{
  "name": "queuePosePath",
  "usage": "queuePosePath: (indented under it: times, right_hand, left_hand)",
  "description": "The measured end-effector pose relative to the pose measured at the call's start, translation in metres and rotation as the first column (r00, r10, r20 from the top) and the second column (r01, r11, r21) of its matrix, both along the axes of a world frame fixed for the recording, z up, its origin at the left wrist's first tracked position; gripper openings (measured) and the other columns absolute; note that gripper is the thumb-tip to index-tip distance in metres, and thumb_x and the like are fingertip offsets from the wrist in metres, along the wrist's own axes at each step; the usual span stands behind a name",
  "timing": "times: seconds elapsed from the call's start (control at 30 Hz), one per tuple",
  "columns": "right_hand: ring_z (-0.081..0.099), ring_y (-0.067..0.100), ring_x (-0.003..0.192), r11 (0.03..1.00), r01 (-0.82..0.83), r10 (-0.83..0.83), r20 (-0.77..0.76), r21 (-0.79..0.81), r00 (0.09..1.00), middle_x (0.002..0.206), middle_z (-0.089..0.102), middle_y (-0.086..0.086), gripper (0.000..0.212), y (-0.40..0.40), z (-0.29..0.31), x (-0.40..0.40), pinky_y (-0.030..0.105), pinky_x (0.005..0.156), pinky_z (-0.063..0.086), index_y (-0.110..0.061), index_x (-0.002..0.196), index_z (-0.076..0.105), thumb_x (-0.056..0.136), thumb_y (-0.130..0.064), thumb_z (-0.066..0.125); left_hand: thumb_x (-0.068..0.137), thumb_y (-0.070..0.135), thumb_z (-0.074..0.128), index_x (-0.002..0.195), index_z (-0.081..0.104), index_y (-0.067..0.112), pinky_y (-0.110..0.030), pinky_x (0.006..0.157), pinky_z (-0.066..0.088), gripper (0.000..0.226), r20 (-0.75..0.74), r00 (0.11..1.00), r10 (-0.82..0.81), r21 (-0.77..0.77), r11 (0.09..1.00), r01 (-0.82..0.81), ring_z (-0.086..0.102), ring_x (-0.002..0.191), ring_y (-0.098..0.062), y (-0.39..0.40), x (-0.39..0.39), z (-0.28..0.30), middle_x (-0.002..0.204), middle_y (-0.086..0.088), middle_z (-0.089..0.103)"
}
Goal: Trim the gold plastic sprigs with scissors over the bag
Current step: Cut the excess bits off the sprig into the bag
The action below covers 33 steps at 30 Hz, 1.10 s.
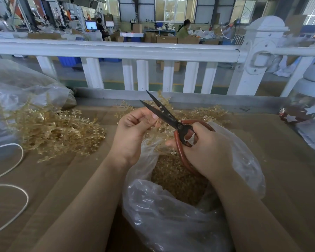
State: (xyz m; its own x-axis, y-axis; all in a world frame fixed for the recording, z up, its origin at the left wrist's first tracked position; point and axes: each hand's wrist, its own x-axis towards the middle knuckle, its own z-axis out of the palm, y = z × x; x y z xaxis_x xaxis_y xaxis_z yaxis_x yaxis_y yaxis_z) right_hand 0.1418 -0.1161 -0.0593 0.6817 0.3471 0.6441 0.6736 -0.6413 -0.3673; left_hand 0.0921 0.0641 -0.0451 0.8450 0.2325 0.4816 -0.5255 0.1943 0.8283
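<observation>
Gripping the scissors point(173, 122), blades parted, the right hand point(205, 151) works above the bag point(171, 224); the left hand point(133, 133) pinches a gold sprig point(156, 122).

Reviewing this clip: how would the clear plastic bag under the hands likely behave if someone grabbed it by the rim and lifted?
The clear bag looks thin and crinkled, so it would probably flop and sag rather than hold shape. The gold trimmings piled inside would likely weigh the bottom down and shift. Its glossy film may be slippery to pinch.
</observation>
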Motion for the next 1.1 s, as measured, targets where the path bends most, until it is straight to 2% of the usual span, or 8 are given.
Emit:
queuePosePath:
  times: [0.1, 0.33, 0.47, 0.57, 0.67, 0.77, 0.97, 1.1]
  right_hand:
    - [0.048, -0.005, 0.057, 1.0, -0.005, 0.005, -0.008, 0.011, 1.0, 0.065, 0.054, -0.02, 0.076, 0.0004, 0.0005, -0.0009, 0.022, 0.052, 0.049, -0.025, 0.078, 0.059, 0.071, -0.095, 0.033]
    - [0.044, -0.001, 0.049, 0.998, -0.026, 0.026, -0.002, 0.049, 1.0, 0.054, 0.043, -0.019, 0.081, 0.0012, 0.002, -0.003, 0.023, 0.047, 0.043, -0.023, 0.067, 0.051, 0.073, -0.097, 0.018]
    - [0.046, -0.001, 0.051, 0.999, -0.02, 0.02, -0.015, 0.035, 1.0, 0.055, 0.046, -0.018, 0.074, 0.0004, -0.0006, 0.0, 0.025, 0.049, 0.047, -0.025, 0.068, 0.05, 0.071, -0.096, 0.029]
    - [0.051, -0.001, 0.054, 1.0, -0.01, 0.011, -0.024, 0.026, 1.0, 0.061, 0.054, -0.017, 0.072, 0.0005, -0.0029, 0.0026, 0.026, 0.052, 0.052, -0.025, 0.074, 0.057, 0.072, -0.094, 0.036]
    - [0.053, -0.001, 0.056, 1.0, -0.011, 0.011, 0.0, 0.019, 1.0, 0.064, 0.058, -0.017, 0.072, 0.0008, -0.0044, 0.0041, 0.024, 0.052, 0.052, -0.025, 0.079, 0.062, 0.074, -0.093, 0.038]
    - [0.052, -0.002, 0.054, 1.0, -0.013, 0.013, 0.02, 0.023, 1.0, 0.063, 0.058, -0.017, 0.063, 0.0006, -0.0061, 0.005, 0.022, 0.05, 0.051, -0.025, 0.077, 0.06, 0.077, -0.087, 0.046]
    - [0.058, 0.003, 0.062, 0.997, -0.065, 0.066, -0.023, 0.04, 0.998, 0.07, 0.065, -0.013, 0.066, 0.0007, -0.0057, 0.0043, 0.02, 0.057, 0.051, -0.027, 0.082, 0.062, 0.075, -0.09, 0.043]
    - [0.059, 0.005, 0.06, 0.997, -0.061, 0.063, -0.039, 0.051, 0.997, 0.069, 0.065, -0.011, 0.079, 0.0011, -0.0041, 0.0034, 0.029, 0.057, 0.055, -0.022, 0.08, 0.062, 0.072, -0.095, 0.034]
  left_hand:
    - [0.089, 0.009, 0.062, 0.088, 0.066, 0.001, -0.021, 0.071, 0.048, 0.008, -0.002, 1.0, -0.002, 0.0, 1.0, 0.002, 0.052, 0.064, -0.012, -0.0011, -0.0008, 0.0008, 0.07, -0.005, 0.06]
    - [0.091, 0.008, 0.061, 0.091, 0.066, 0.005, -0.024, 0.072, 0.046, 0.006, -0.006, 1.0, 0.012, -0.004, 1.0, -0.012, 0.049, 0.065, -0.014, -0.0046, -0.003, 0.0049, 0.068, -0.003, 0.059]
    - [0.086, 0.007, 0.063, 0.096, 0.064, 0.001, -0.023, 0.069, 0.048, 0.012, -0.013, 0.999, 0.04, -0.027, 0.999, -0.041, 0.053, 0.063, -0.013, -0.0069, -0.0029, 0.0072, 0.069, -0.005, 0.061]
    - [0.083, 0.006, 0.065, 0.102, 0.064, -0.002, -0.024, 0.067, 0.049, 0.02, -0.017, 0.998, 0.067, -0.056, 0.996, -0.068, 0.054, 0.063, -0.014, -0.0076, -0.002, 0.0078, 0.071, -0.008, 0.062]
    - [0.082, 0.005, 0.066, 0.1, 0.065, 0.0, -0.023, 0.065, 0.048, 0.019, -0.006, 0.997, 0.076, -0.06, 0.995, -0.076, 0.053, 0.061, -0.013, -0.0079, -0.0017, 0.0081, 0.068, -0.007, 0.061]
    - [0.08, 0.006, 0.067, 0.098, 0.066, 0.002, -0.022, 0.065, 0.049, 0.018, 0.003, 0.997, 0.076, -0.065, 0.995, -0.076, 0.053, 0.061, -0.012, -0.0065, -0.0008, 0.0069, 0.068, -0.006, 0.062]
    - [0.081, 0.004, 0.068, 0.096, 0.065, 0.003, -0.021, 0.067, 0.049, 0.015, 0.032, 0.998, 0.058, -0.059, 0.997, -0.056, 0.057, 0.06, -0.012, -0.0068, 0.0007, 0.0053, 0.068, -0.003, 0.067]
    - [0.084, 0.001, 0.067, 0.096, 0.065, 0.004, -0.017, 0.063, 0.047, 0.012, 0.029, 0.997, 0.073, -0.044, 0.996, -0.072, 0.057, 0.059, -0.009, -0.0062, 0.0016, 0.0046, 0.066, -0.001, 0.067]
